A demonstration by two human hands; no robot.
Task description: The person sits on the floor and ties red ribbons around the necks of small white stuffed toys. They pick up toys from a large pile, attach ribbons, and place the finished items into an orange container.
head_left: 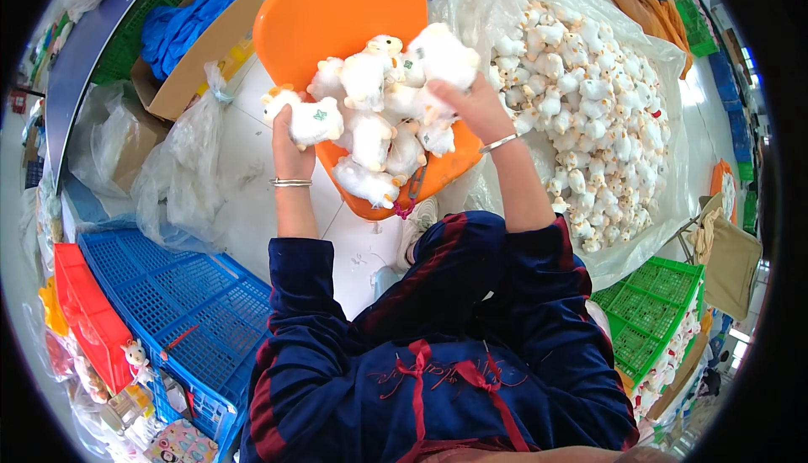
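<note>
In my left hand [292, 150] is a small white plush animal [313, 119] with a green mark on its side, held at the left edge of an orange chair [337, 4]. My right hand [476, 108] is closed on another white plush toy [444, 54] above the right side of the seat. Between my hands, several more white plush toys [368, 139] lie heaped on the seat, some with tan parts. A dark strap with a pink end [411, 198] hangs at the seat's front edge.
A clear plastic bag [459, 8] full of small white plush toys spreads on the right. Blue plastic crates [181, 295] and a red bin [91, 316] stand at lower left, a cardboard box [198, 67] at upper left. A green crate [652, 303] is at lower right.
</note>
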